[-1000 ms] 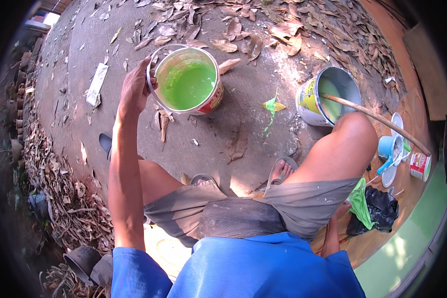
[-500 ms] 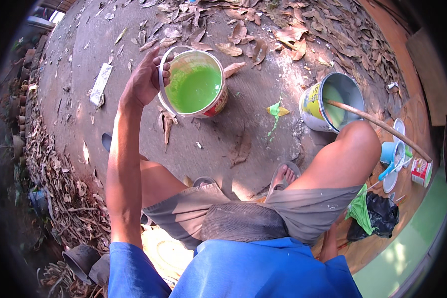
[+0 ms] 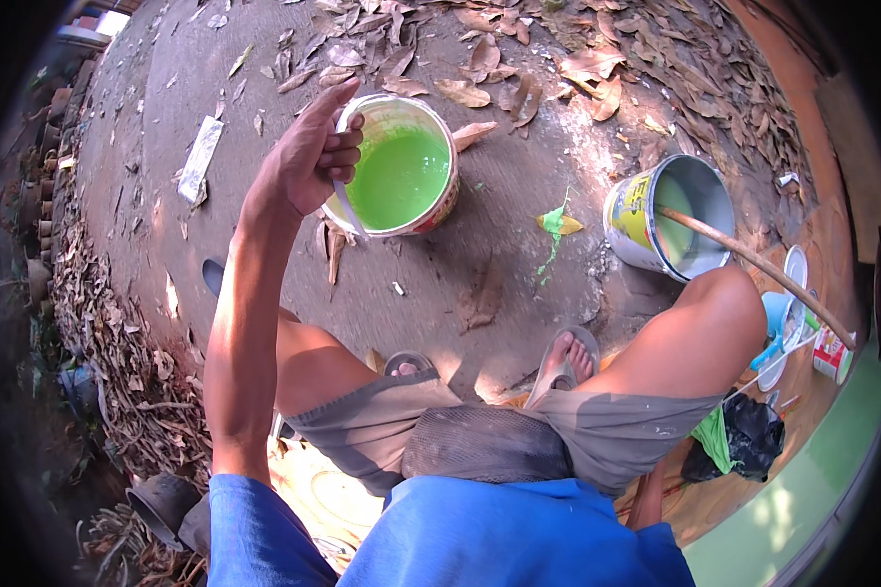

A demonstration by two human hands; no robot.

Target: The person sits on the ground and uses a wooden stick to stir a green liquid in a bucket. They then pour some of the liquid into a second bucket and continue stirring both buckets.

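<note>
My left hand [image 3: 315,149] is closed round the handle [image 3: 348,208] of a pale paint bucket [image 3: 394,112], at its left side. Its curled fingers face the bucket and the thumb points up along the handle. Bright green paint [image 3: 401,184] lies inside, with splashes up the inner wall. Whether the bucket rests fully on the ground cannot be made out. My right forearm [image 3: 646,501] reaches down beside my right thigh, and the hand itself is hidden behind the leg and shorts.
To the right, a tilted white-and-yellow bucket [image 3: 631,220] holds pale green liquid and a wooden stick [image 3: 744,252]. Beyond my right knee are a light-blue container [image 3: 775,315], a small can [image 3: 832,354] and a black plastic bag [image 3: 754,435]. Dry leaves [image 3: 597,73] cover the far ground.
My left hand has turned and its fingers have closed more tightly on the handle, which now lies closer to the bucket's rim. The whole view has shifted slightly.
</note>
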